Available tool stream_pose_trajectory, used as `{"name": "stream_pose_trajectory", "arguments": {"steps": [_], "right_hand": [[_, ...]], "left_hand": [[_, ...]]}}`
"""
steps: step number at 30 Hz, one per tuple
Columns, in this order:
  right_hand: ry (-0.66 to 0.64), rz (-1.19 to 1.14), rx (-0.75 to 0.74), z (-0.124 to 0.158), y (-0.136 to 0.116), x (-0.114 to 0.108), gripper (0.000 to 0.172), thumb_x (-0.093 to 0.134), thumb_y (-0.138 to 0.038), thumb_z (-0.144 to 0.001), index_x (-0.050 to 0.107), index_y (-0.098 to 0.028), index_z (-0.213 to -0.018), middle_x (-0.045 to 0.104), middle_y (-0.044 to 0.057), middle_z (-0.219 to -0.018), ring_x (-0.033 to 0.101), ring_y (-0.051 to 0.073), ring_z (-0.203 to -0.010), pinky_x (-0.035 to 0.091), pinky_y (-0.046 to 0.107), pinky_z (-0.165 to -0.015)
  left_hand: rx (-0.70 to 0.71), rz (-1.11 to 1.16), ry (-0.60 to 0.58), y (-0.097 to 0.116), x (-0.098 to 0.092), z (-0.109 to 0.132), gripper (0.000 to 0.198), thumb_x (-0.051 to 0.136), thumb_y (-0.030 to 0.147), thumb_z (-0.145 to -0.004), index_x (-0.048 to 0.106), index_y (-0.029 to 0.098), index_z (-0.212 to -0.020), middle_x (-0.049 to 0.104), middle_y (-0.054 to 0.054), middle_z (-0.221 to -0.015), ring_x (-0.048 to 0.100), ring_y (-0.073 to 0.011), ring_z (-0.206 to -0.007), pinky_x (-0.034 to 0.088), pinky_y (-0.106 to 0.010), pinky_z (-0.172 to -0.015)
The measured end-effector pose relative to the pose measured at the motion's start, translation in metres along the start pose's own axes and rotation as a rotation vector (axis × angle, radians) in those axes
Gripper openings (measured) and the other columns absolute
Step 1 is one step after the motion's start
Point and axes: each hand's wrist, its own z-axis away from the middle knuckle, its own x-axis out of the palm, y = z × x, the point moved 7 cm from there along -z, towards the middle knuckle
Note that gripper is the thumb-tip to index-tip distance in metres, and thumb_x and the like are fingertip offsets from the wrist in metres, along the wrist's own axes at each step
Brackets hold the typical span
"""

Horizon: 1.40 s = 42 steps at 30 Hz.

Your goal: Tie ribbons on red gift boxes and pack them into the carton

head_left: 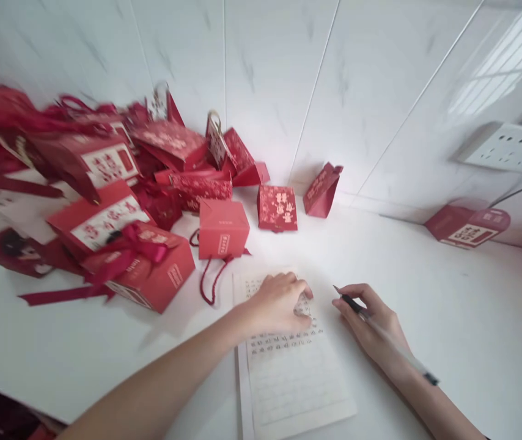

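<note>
**Pen and notebook: probable handling and points of hold**

The right hand is closed in a writing grip on the pen, its fingers near the black lower end; the tip points toward the left hand, just beyond the page's right edge. The left hand lies over the written upper part of the notebook, thumb and forefinger curved with a gap between them, nothing visibly gripped. The notebook lies flat on the bench, blank ruled lines showing on the near side of the left hand. The pen is presumably light, stiff and smooth, best held low at the dark section; its slim tip is likely the most delicate part. The paper is probably soft, easily creased and prone to sliding, so flat finger pressure near its margin should suit it. Red boxes stand beyond the left hand, mostly to its left.
</note>
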Motion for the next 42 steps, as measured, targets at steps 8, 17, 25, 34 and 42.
{"name": "stream_pose_trajectory", "arguments": {"steps": [8, 17, 25, 34, 42], "right_hand": [[-0.128, 0.111, -0.273, -0.007, 0.002, 0.014, 0.032, 0.037, -0.030, -0.088, 0.058, -0.027, -0.111, 0.062, 0.008, -0.107, 0.063, 0.022, -0.092, 0.053, 0.036, -0.080], [0.001, 0.007, -0.082, -0.011, 0.010, 0.006, 0.039, 0.047, -0.038, -0.081, 0.049, -0.025, -0.118, 0.065, 0.007, -0.103, 0.066, 0.021, -0.082, 0.055, 0.038, -0.078], [0.012, 0.042, -0.123, -0.006, -0.005, 0.009, 0.029, 0.045, -0.039, -0.078, 0.058, -0.023, -0.099, 0.068, 0.008, -0.095, 0.065, 0.024, -0.088, 0.055, 0.040, -0.076], [0.015, 0.031, -0.166, -0.004, -0.009, 0.009, 0.024, 0.045, -0.036, -0.079, 0.061, -0.023, -0.091, 0.068, 0.007, -0.094, 0.065, 0.025, -0.089, 0.055, 0.042, -0.080], [0.003, -0.043, -0.125, -0.004, -0.018, 0.012, 0.034, 0.043, -0.047, -0.085, 0.058, -0.021, -0.102, 0.063, 0.011, -0.109, 0.063, 0.025, -0.094, 0.053, 0.042, -0.082]], "left_hand": [[0.068, 0.169, 0.339, -0.007, -0.004, 0.007, 0.010, 0.062, 0.025, -0.065, 0.064, 0.032, -0.071, 0.064, -0.002, -0.073, 0.064, -0.0249, -0.072, 0.053, -0.041, -0.073], [-0.190, -0.400, 0.785, -0.021, -0.087, 0.020, 0.041, 0.050, 0.018, -0.079, 0.054, 0.016, -0.120, 0.041, -0.021, -0.140, 0.035, -0.0379, -0.131, 0.027, -0.058, -0.103], [-0.523, -0.626, 0.846, -0.053, -0.114, 0.034, 0.065, 0.063, 0.033, -0.071, 0.047, 0.009, -0.129, 0.035, -0.028, -0.143, 0.032, -0.0453, -0.130, 0.033, -0.059, -0.094], [-0.445, -0.506, 0.884, -0.045, -0.120, 0.036, 0.048, 0.057, 0.030, -0.075, 0.053, 0.017, -0.121, 0.047, -0.020, -0.133, 0.040, -0.0426, -0.122, 0.037, -0.056, -0.091], [-0.115, 0.792, 1.116, -0.050, -0.118, 0.035, 0.042, 0.053, 0.037, -0.077, 0.049, 0.023, -0.117, 0.056, -0.008, -0.122, 0.054, -0.0230, -0.113, 0.044, -0.036, -0.093]]}}
